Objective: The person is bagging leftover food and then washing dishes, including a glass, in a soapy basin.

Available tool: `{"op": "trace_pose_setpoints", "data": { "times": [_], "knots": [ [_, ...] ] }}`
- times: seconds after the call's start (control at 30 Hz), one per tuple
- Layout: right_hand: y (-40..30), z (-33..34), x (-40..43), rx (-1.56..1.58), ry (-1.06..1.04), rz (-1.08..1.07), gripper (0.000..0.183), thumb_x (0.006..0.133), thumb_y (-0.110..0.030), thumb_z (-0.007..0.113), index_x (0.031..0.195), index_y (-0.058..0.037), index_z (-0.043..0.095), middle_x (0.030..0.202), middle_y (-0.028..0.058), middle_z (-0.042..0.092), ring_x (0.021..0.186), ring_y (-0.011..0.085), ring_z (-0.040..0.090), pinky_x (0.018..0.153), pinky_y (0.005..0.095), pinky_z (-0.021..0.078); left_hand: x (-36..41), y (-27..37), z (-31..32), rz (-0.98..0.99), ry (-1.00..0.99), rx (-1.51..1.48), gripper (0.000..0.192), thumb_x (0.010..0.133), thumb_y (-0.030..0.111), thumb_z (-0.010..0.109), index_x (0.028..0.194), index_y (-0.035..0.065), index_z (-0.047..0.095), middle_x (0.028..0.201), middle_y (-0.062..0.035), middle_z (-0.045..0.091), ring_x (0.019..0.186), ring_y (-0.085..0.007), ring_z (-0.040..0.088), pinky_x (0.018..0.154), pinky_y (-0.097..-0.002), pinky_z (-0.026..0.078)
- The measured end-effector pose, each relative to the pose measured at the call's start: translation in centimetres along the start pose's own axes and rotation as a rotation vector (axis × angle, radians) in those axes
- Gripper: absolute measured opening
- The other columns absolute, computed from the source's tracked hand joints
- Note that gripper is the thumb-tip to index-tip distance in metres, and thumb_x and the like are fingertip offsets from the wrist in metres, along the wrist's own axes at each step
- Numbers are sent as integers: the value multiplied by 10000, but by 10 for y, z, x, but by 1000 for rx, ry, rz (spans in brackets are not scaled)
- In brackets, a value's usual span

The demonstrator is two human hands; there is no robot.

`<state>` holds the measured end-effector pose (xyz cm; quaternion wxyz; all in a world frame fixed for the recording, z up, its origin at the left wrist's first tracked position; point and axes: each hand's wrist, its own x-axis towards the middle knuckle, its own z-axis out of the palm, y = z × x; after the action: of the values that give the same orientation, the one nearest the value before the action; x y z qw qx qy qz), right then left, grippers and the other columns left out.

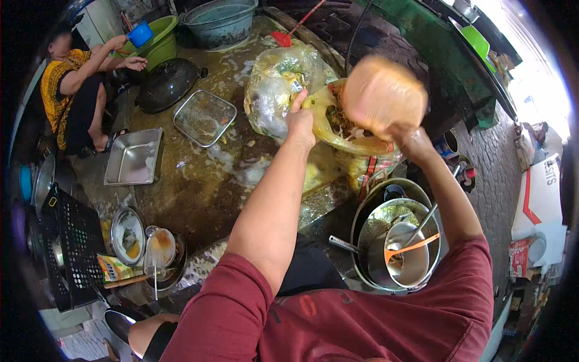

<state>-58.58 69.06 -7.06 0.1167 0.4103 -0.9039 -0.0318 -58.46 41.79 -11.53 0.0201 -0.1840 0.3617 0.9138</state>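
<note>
My left hand [301,120] grips the near left rim of a yellowish plastic sack [325,120], which stands with its mouth open and food scraps [341,120] inside. My right hand [410,142] holds a pinkish-orange plastic basket [384,92], blurred and tilted over the right side of the sack's mouth. Behind my left hand, a clear plastic bag [271,86] full of waste leans against the sack. Just below my right forearm stand nested metal pots [357,217] with a strainer, a ladle and an orange-handled utensil in them.
Another person [68,90] squats at upper left with a blue dipper [140,34] by a green basin [165,40]. On the wet floor lie a black lid [167,83], a wire-mesh tray [205,118] and a steel pan [134,157]. A black crate [74,244] stands at left.
</note>
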Motion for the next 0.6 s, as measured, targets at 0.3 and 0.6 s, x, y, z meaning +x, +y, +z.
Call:
{"op": "trace_pose_setpoints", "data": {
  "times": [0.3,0.6],
  "knots": [
    [-10,-76,7,-272,351,233,144,697,-53,533,835,-92,543,783,60,532,727,255,570,621,358,481,-15,19,1,508,-61,492,490,720,-148,331,1052,78,611,875,-42,552,684,-86,469,621,-198,388],
    [3,42,3,89,-16,99,215,718,-51,481,905,-46,586,890,142,587,801,316,580,687,370,474,-24,41,-31,674,171,888,520,690,-39,489,1190,106,486,1078,-154,458,1004,-283,488,914,-338,363]
  ]
}}
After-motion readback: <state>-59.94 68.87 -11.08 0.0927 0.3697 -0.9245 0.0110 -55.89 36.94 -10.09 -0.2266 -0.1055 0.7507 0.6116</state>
